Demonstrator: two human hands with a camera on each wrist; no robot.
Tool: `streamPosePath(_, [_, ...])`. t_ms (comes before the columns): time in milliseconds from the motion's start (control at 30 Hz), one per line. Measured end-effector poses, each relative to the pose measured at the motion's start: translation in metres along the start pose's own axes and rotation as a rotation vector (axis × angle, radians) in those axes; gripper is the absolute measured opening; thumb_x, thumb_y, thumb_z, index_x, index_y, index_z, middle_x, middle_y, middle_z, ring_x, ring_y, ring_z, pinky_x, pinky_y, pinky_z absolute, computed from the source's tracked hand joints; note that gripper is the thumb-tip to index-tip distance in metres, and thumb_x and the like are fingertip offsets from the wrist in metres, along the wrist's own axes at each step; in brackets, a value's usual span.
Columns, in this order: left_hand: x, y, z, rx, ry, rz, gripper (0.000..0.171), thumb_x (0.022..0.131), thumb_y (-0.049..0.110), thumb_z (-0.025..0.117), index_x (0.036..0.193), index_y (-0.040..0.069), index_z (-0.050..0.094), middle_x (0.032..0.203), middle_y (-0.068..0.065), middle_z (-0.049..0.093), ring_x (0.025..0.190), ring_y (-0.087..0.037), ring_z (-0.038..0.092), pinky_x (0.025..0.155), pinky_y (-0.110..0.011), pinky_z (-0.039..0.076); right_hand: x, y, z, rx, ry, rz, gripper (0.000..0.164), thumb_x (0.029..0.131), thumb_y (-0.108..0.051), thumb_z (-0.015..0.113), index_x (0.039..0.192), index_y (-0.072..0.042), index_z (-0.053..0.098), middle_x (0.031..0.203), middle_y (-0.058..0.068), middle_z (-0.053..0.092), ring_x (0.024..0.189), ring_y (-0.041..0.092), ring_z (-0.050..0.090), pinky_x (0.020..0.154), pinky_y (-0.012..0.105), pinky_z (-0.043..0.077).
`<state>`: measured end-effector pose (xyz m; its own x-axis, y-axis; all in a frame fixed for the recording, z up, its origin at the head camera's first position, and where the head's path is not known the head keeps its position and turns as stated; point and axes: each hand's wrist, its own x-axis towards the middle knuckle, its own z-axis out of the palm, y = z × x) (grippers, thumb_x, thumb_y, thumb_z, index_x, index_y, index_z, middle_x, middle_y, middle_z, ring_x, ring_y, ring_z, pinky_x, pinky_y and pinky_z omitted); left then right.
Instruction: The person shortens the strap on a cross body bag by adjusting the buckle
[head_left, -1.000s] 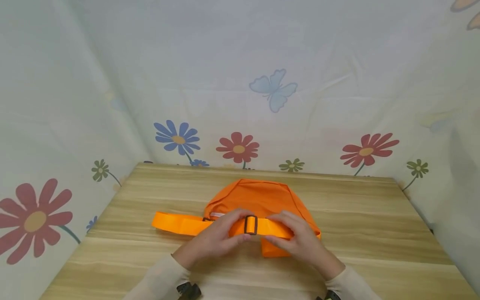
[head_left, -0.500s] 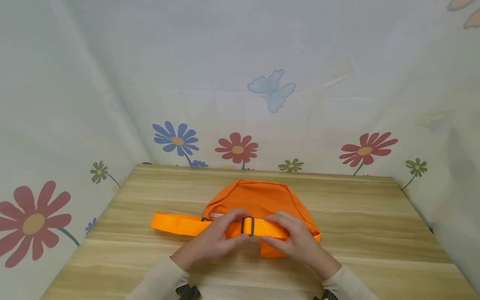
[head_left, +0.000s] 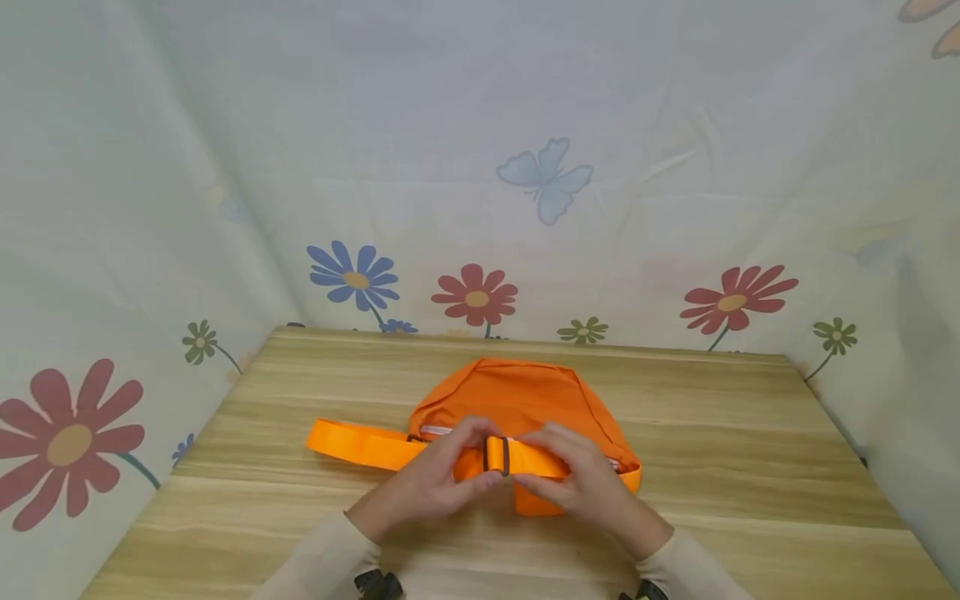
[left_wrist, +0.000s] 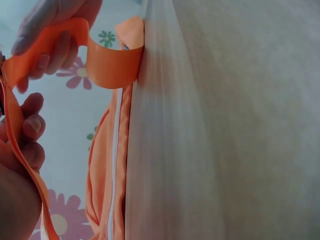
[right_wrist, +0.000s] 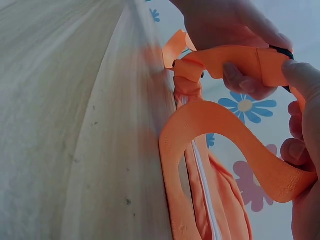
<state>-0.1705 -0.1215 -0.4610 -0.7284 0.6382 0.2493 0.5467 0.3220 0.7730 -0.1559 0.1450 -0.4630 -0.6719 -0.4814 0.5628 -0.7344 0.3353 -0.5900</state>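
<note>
An orange bag (head_left: 525,392) lies on the table, its zip edge toward me. Over its near side both hands hold up its bright orange webbing strap (head_left: 360,443). My left hand (head_left: 438,475) pinches the strap at the left edge of a dark slider buckle (head_left: 496,456), thumb below and fingers above. Just right of the buckle, my right hand (head_left: 585,479) pinches the strap too. In the right wrist view the right thumb lies right at the buckle (right_wrist: 285,54), and a loop of strap (right_wrist: 205,112) hangs below the hand. Palms hide part of the strap.
The wood-grain table (head_left: 720,433) extends around the bag on all sides. Behind it hangs a pale curtain (head_left: 420,167) printed with flowers and a butterfly. A second dark buckle (head_left: 415,439) sits on the strap left of the left hand.
My right hand has shifted slightly left along the strap, closer to the buckle and the left hand. The buckle has moved slightly left and turned. The bag stays in place.
</note>
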Motion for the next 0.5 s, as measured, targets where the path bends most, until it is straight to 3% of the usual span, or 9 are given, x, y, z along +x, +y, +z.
streamPosePath(300, [0.0027, -0.0002, 0.0003, 0.037, -0.014, 0.030, 0.041, 0.106, 0.038, 0.070, 0.137, 0.024, 0.047, 0.126, 0.008, 0.069, 0.110, -0.009, 0.066, 0.103, -0.031, 0.057, 0.0044, -0.0063, 0.0036, -0.024, -0.030, 0.011, 0.040, 0.090, -0.016, 0.089, 0.126, -0.011, 0.074, 0.102, -0.002, 0.069, 0.085, 0.005, 0.057, 0.070, 0.020, 0.054])
streamPosePath(500, [0.0013, 0.0042, -0.0076, 0.080, -0.005, -0.038, 0.038, 0.106, 0.045, 0.068, 0.136, 0.027, 0.052, 0.125, 0.012, 0.067, 0.111, -0.009, 0.063, 0.105, -0.035, 0.056, -0.0005, -0.0041, -0.0021, -0.053, -0.051, 0.109, 0.041, 0.093, -0.025, 0.087, 0.130, -0.016, 0.072, 0.112, -0.007, 0.071, 0.091, 0.005, 0.061, 0.077, 0.023, 0.057])
